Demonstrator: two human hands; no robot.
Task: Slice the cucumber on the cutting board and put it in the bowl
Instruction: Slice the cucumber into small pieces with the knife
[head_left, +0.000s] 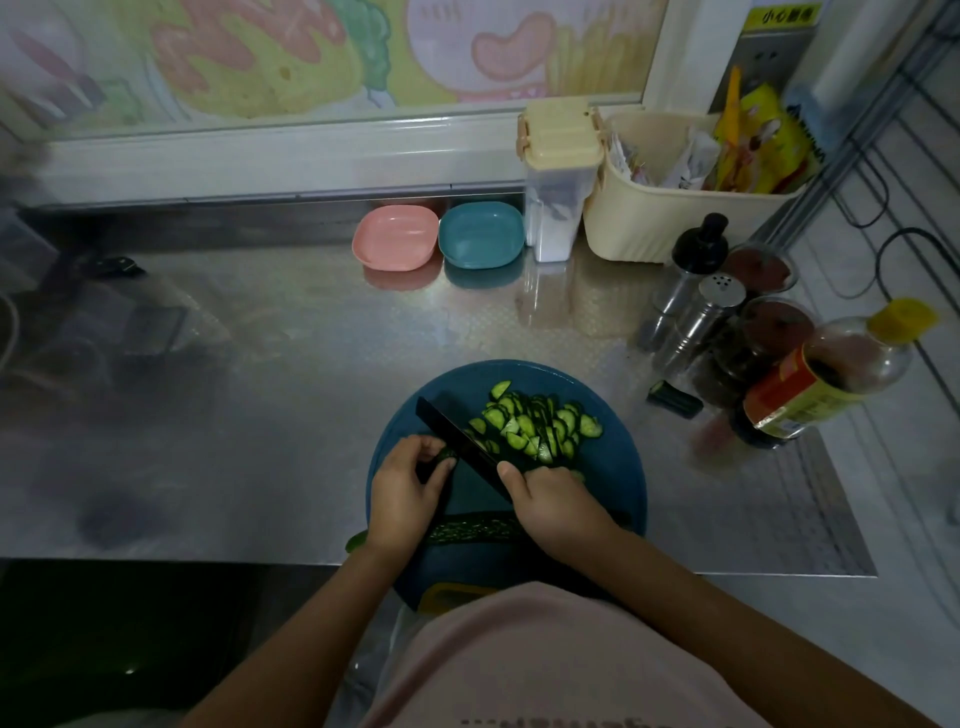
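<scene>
A round blue cutting board (613, 467) lies at the counter's near edge. On it sits a pile of half-moon cucumber slices (540, 423). My right hand (550, 506) grips a black knife (457, 441), its blade angled up to the left. My left hand (408, 486) pinches a short cucumber stub (445, 457) against the blade. A long uncut cucumber half (478, 529) lies across the board's near part, partly under my hands. A pink bowl (396, 244) and a teal bowl (480, 241) stand at the back of the counter.
A cut cucumber end (674, 400) lies right of the board. Bottles, shakers and jars (753, 343) crowd the right side. A cream basket (691, 208) and a lidded container (558, 182) stand at the back right. The steel counter (260, 389) stretches left.
</scene>
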